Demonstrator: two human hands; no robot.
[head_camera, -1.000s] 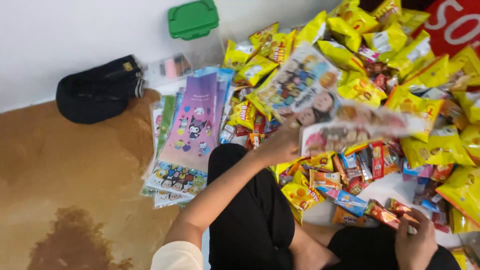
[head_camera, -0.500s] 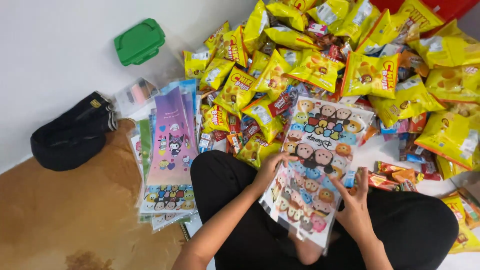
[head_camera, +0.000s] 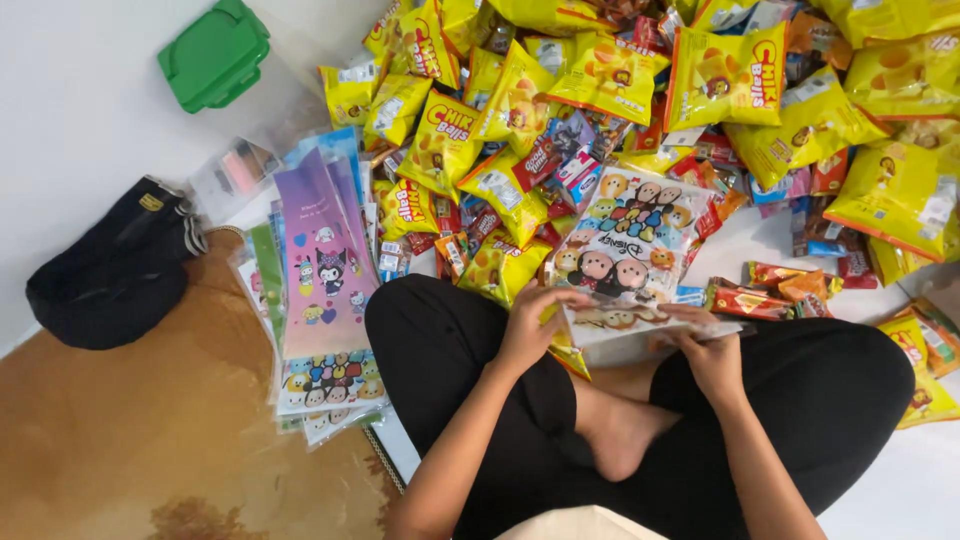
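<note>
Left hand (head_camera: 528, 330): pinching the near left edge of the cartoon bag (head_camera: 630, 262).
Right hand (head_camera: 712, 352): gripping its near right edge.
Bag: over the lap, far end toward the snack pile (head_camera: 700, 90).
Done: bag picked, mouth seemingly opened.
Left: no snacks visibly inside; bag stack (head_camera: 325, 275) waits on the left.

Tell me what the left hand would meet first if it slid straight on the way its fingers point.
Probably the right hand: the left hand points across the cartoon-printed plastic bag that both hold, though depth is unclear.
</note>
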